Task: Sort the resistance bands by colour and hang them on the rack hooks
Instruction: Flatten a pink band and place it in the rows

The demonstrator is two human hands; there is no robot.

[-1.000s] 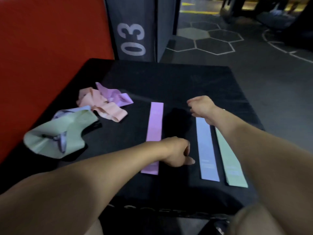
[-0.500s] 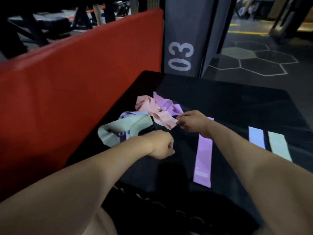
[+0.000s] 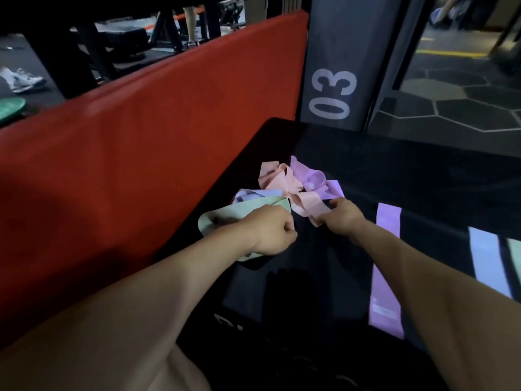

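No containers in our view — bands lie loose on the black table (image 3: 394, 170). Our right hand (image 3: 342, 218) has its fingers curled, pinching the near end of a crumpled pink band (image 3: 284, 183). Our left hand (image 3: 272, 231) is a fist over the pale green band (image 3: 225, 218); we can't tell whether it grips it. Count, approx: 1 pink and 1 crumpled purple band (image 3: 313, 177) just beyond the right hand, 1 green plus 1 lavender-blue band (image 3: 248, 196) by the left hand. To the right of the right hand lie 3 flat strips — purple strip (image 3: 386, 266), blue strip (image 3: 489, 263), green strip (image 3: 516, 255) at frame edge. Red pad (image 3: 141, 165) sits left of the left hand.
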